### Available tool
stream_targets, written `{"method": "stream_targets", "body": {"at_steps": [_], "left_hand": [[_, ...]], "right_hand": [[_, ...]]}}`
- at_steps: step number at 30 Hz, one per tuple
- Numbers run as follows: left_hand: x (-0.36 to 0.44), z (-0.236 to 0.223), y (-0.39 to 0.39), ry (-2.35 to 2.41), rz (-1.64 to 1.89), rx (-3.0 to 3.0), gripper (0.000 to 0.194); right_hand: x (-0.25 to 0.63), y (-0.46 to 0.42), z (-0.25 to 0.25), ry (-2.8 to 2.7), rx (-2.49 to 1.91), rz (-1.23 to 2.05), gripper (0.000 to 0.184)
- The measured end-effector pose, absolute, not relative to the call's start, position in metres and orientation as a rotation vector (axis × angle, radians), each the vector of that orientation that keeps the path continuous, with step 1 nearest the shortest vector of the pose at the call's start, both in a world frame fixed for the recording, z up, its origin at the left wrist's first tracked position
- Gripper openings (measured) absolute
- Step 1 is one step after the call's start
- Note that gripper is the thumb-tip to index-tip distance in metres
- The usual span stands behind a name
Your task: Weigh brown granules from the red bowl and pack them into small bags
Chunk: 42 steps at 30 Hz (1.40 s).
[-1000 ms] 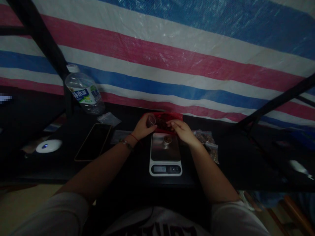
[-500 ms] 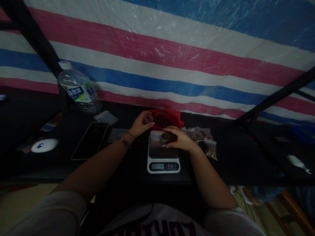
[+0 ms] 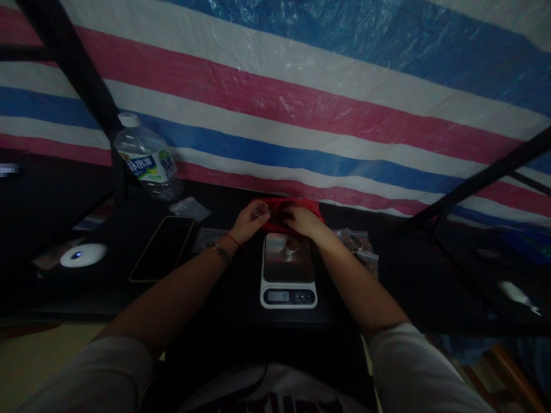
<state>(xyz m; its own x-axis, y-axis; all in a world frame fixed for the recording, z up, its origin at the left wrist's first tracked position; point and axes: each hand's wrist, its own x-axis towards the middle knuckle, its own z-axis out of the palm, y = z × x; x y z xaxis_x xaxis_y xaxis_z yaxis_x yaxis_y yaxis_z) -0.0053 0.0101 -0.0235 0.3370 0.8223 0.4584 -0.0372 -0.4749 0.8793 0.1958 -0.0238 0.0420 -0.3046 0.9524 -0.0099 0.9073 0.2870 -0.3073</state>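
Note:
A white kitchen scale (image 3: 288, 274) with a shiny plate sits on the dark table in front of me. A small cup (image 3: 291, 246) with brownish bits stands on its plate. Behind the scale lies a red bag (image 3: 311, 205) of dark reddish-brown pieces. My left hand (image 3: 249, 221) is closed on a small clear cup at the bag's left edge. My right hand (image 3: 303, 220) is inside the bag's mouth with its fingers curled; what they hold is hidden.
A water bottle (image 3: 148, 162) stands at the back left, with a dark phone (image 3: 162, 248), a small clear bag (image 3: 190, 208) and a white round device (image 3: 83, 255) nearby. Several filled clear packets (image 3: 360, 246) lie right of the scale. A striped tarp hangs behind.
My right hand has gone from the cup on the scale back up into the red bag. My left hand stays at the bag's left edge.

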Motion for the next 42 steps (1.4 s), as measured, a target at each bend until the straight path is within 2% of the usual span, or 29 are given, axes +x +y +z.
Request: {"method": "stream_targets", "body": {"at_steps": [4, 9, 19, 24, 33, 42], "left_hand": [[-0.007, -0.024, 0.010, 0.703, 1.255, 1.751, 0.030], [-0.007, -0.023, 0.011, 0.708, 1.265, 1.751, 0.029], [-0.007, -0.024, 0.012, 0.727, 1.254, 1.797, 0.027], [-0.007, -0.020, 0.010, 0.712, 1.270, 1.809, 0.024], [-0.007, -0.020, 0.010, 0.743, 1.247, 1.844, 0.026], [-0.007, -0.017, 0.008, 0.759, 1.224, 1.838, 0.026]], "right_hand": [[0.189, -0.008, 0.041, -2.468, -1.891, 0.465, 0.026], [0.190, -0.006, 0.035, -2.427, -1.931, 0.347, 0.026], [0.202, -0.065, 0.063, -2.146, -1.531, 0.299, 0.018], [0.199, -0.108, 0.074, -2.222, -1.435, 0.270, 0.015], [0.189, -0.122, 0.073, -2.385, -1.473, 0.302, 0.016], [0.189, -0.125, 0.074, -2.319, -1.427, 0.379, 0.021]]}}
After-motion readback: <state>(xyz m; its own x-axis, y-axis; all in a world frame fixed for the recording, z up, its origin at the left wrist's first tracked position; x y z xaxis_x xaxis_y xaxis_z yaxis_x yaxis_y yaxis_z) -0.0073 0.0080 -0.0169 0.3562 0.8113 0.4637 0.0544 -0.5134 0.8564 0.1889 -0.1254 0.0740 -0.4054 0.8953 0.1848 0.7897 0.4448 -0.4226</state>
